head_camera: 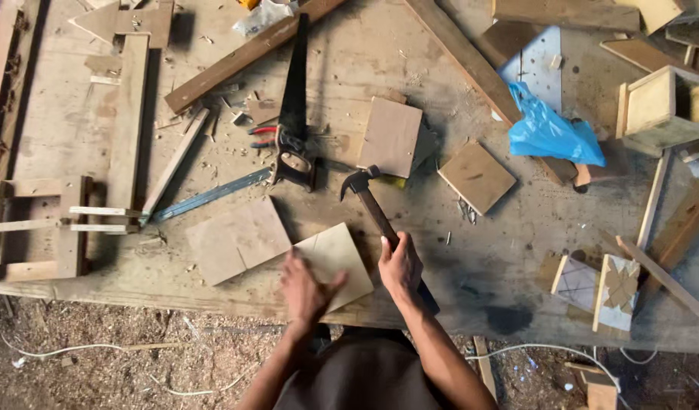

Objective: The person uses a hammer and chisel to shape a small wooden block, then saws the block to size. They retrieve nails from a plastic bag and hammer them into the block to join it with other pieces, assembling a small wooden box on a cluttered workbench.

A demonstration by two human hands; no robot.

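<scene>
On a scarred, dusty wooden worktop (456, 250) above a sawdust-strewn floor (99, 342), the left hand (306, 287) lies open and flat on a pale square board (336, 262), while just beside it the right hand (399, 267) is closed around a hammer (371, 203), its head pointing away toward a handsaw (295, 106).

A crumpled blue plastic bag (551, 131) lies at the bench's right; a clear wrapper (264, 15) sits at the top edge

one head-worn view looks steeply down from above onto the workbench (456, 250), fairly near, floor along the bottom.
</scene>
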